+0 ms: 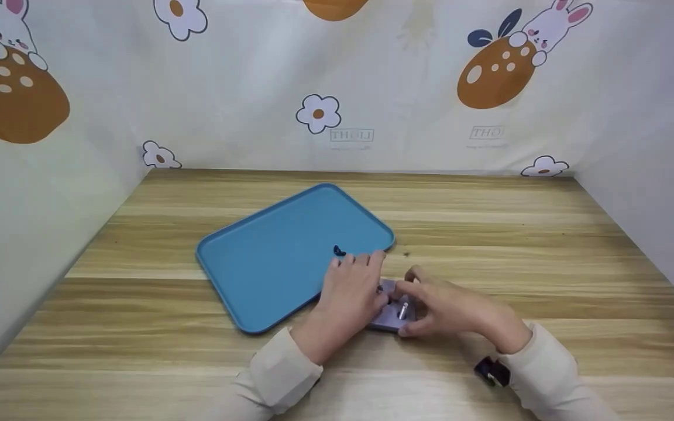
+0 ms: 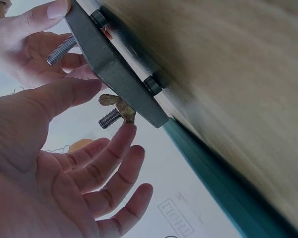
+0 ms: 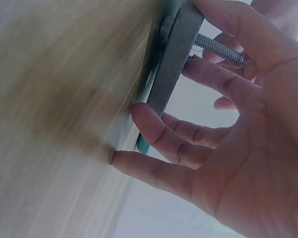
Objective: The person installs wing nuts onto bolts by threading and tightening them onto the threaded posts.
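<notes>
A small grey metal plate (image 1: pixel 392 320) sits low over the wooden table, beside the tray's near right edge. Two threaded bolts pass through it, their dark heads on the underside. One bolt (image 2: pixel 62 49) is bare; the other carries a brass-coloured wing nut (image 2: pixel 120 106). My left hand (image 1: pixel 350 292) has its thumb and index fingertip at either side of this wing nut, the other fingers spread loosely. With thumb and fingers at the plate's edges, my right hand (image 1: pixel 445 305) holds it steady, while its lower fingertips (image 3: pixel 121 157) reach down to the tabletop.
A blue tray (image 1: pixel 267 263) lies slanted on the wooden table (image 1: pixel 138 327), left of and behind the plate. A small dark piece (image 1: pixel 339 251) rests on its right part, just past the left fingertips. A patterned curtain (image 1: pixel 243 88) encloses the back and sides.
</notes>
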Motion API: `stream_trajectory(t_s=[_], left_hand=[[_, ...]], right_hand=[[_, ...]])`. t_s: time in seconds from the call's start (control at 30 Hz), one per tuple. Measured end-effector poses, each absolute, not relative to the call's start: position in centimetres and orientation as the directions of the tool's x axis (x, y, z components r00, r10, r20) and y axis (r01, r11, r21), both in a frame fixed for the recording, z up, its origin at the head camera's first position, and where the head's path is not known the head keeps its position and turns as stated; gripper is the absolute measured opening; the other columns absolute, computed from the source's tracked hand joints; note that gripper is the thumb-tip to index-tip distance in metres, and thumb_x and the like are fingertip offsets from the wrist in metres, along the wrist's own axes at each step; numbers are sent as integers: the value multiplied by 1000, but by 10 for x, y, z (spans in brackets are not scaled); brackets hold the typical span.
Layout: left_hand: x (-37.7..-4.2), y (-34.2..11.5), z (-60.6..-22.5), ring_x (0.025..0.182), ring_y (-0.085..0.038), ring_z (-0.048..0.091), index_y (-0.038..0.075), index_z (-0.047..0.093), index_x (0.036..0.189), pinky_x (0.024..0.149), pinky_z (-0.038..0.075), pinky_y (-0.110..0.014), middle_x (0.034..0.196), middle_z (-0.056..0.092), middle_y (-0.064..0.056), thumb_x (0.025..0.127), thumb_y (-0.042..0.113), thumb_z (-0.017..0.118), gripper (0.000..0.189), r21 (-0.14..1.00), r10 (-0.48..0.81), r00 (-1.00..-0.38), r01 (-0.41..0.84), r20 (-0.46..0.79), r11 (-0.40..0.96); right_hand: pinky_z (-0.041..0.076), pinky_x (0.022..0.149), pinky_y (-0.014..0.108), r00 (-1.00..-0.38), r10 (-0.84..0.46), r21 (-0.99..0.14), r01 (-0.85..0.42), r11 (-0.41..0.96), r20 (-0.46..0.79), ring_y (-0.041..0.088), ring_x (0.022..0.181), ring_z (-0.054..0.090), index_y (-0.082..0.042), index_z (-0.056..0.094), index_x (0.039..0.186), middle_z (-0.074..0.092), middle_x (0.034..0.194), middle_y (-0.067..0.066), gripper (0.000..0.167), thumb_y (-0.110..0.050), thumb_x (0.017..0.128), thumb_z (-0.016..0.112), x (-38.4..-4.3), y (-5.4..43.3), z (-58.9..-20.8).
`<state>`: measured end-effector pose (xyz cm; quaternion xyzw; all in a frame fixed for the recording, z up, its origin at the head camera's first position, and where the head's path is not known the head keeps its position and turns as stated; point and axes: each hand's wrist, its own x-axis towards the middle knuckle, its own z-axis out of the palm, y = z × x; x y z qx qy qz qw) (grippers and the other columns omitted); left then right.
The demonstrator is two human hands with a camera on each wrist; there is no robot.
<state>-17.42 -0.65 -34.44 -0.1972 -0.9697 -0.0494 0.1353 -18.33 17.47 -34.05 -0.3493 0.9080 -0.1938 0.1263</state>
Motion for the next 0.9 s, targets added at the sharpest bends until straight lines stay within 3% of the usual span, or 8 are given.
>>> stream_trajectory(t_s=[0.2,0.37,0.57,0.8,0.9], left_hand=[[-173,-7,-344,87,-25,61,12,47,120,71,43,-37,99,67,-5,82,35,67,49,38,384,-886,407,261,913],[-174,-6,-343,83,-22,62,13,45,119,68,43,-34,93,67,-2,86,24,63,39,15,406,-883,421,237,907],[-175,-5,-344,81,-22,63,13,45,116,67,43,-32,86,66,-3,83,18,67,40,15,422,-879,436,221,900],[-174,-5,-344,90,-23,57,12,48,119,70,45,-35,104,58,-5,87,23,63,36,55,397,-877,426,272,903],[-174,-6,-345,87,-23,54,12,50,117,69,44,-35,100,58,-5,87,28,63,37,59,378,-875,414,303,909]], right_hand=[[44,65,26,-728,-676,-453,-569,686,-110,16,83,50,-13,54,114,43,109,7,46,-34,77,73,-183,174,-341],[43,66,26,-722,-686,-447,-588,674,-84,16,82,49,-12,54,112,43,107,7,45,-33,77,73,-183,174,-341],[42,66,26,-724,-686,-437,-596,674,-72,15,82,48,-11,55,111,44,106,7,45,-33,76,74,-183,174,-342],[41,65,26,-715,-696,-440,-605,664,-67,16,81,47,-10,55,115,44,106,9,48,-33,77,73,-183,175,-341],[41,65,26,-716,-695,-440,-604,664,-67,16,81,47,-10,54,116,44,107,9,49,-33,77,74,-183,175,-341]])
